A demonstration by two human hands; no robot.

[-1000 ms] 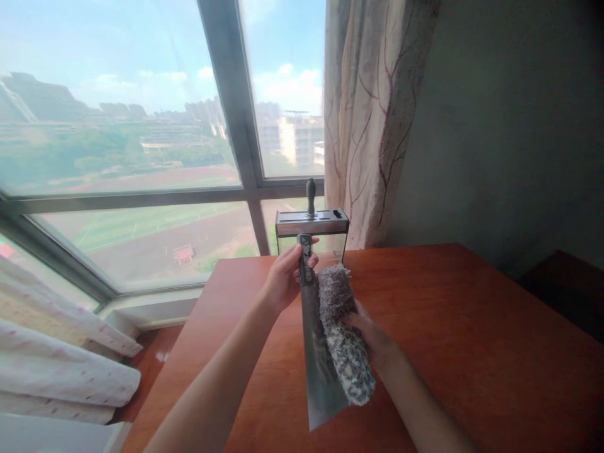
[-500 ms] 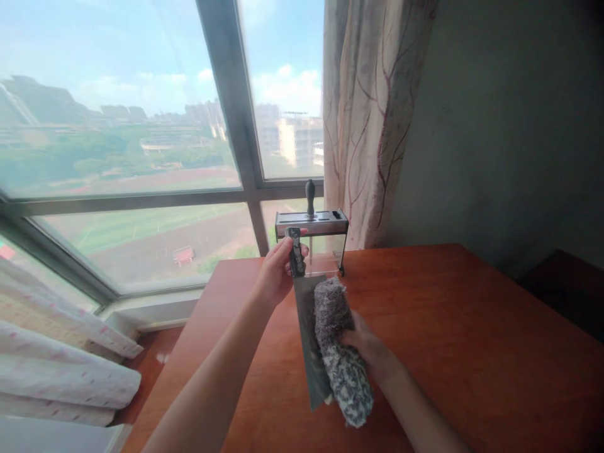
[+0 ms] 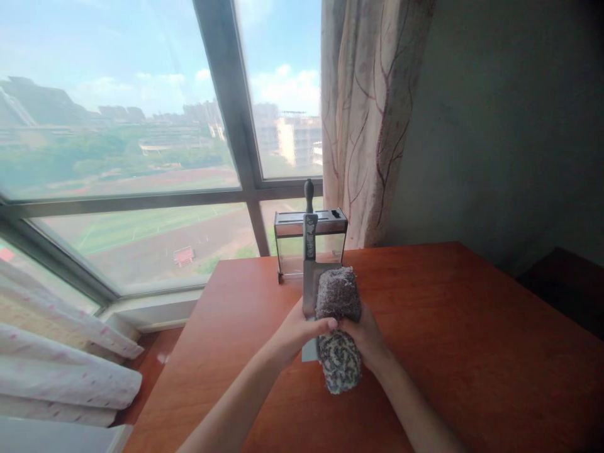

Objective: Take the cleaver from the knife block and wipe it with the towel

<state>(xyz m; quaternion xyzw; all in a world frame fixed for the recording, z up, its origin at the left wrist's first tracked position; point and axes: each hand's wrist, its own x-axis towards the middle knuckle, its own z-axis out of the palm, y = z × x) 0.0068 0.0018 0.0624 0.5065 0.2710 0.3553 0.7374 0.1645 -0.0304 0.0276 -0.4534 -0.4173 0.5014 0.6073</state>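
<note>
Over the red-brown table [image 3: 448, 327] I hold a cleaver [image 3: 309, 277] upright, its dark patterned handle pointing up and free. A fuzzy grey cloth [image 3: 336, 294] is folded over the blade's right side and hangs below my hands. My left hand [image 3: 295, 332] grips the blade at its middle from the left, thumb pressed on the cloth. From the right, my right hand [image 3: 365, 336] clasps the cloth against the blade. The blade's lower part is mostly hidden by hands and cloth.
A metal and clear knife holder [image 3: 328, 223] stands at the table's far edge with a dark-handled tool [image 3: 309, 189] sticking up from it. Behind it are a large window [image 3: 141, 157] and a patterned curtain [image 3: 368, 126]. White bedding [image 3: 56, 371] lies at the lower left.
My left hand left the cleaver's handle and now grips the blade's middle. The cleaver stands more upright and the cloth has bunched higher on it.
</note>
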